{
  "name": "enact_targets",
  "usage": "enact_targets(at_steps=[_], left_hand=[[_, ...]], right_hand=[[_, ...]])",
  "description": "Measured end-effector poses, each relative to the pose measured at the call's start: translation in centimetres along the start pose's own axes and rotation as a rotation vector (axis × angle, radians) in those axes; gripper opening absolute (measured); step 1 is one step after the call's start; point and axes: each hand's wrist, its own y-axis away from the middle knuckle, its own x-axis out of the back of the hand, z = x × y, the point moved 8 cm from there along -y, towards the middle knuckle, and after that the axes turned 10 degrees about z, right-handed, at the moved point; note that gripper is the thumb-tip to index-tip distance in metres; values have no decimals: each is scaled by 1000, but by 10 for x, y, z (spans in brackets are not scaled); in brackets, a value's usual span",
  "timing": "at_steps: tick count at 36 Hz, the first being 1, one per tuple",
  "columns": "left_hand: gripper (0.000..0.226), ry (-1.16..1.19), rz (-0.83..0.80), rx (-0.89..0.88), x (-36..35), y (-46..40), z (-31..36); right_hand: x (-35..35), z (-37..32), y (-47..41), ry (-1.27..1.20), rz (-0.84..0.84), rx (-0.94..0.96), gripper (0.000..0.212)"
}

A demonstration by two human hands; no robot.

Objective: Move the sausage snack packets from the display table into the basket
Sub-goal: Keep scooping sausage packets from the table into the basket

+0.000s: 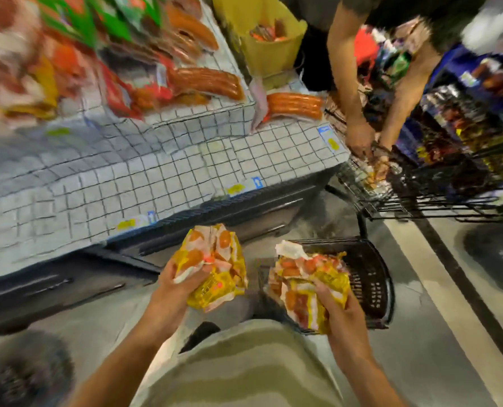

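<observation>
From the head camera, the black basket [370,277] sits on the floor, and everything else is placed from it. The right hand [342,315] grips a bundle of yellow sausage snack packets [306,277] directly over the basket's near-left rim, fingers curled round the lower end. The left hand [174,289] holds a second bundle of packets [215,259] to the left of the basket, above the bare floor, thumb and fingers wrapped round its near side. The two bundles are apart from each other.

Up and left of the basket stands the display table [156,171], covered in a grid-patterned cloth, with packs of long sausages [206,82] lying on its upper tiers. Beyond the basket, to its upper right, another person [361,83] bends over a wire cart [420,183], both hands down in it. The picture is blurred, especially at the far left.
</observation>
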Motion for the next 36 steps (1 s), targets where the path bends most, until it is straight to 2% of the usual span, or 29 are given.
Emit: enact_targets(at_steps=[8,11,15,18,24,26,36], left_hand=[[54,89,141,-46,153,20,23],[48,131,213,-51,199,25,33],[48,172,253,-42,249,31,42],[51,226,289,-65,281,35,51],[55,285,384,-115,337,43,62],[50,275,422,-137,350,44,67],[51,290,613,-207,395,32,109]], right_hand=[[-127,3,90,129,-150,125,51],[-171,12,120,99,-220,102,52],[-222,22,151,155,-288,79,41],[-254,23,167,199,-307,70,31],[-320,18,190,289,-423,107,29],[-342,16,194,300,-462,133,28],[-454,4,195,353,-656,130,37]])
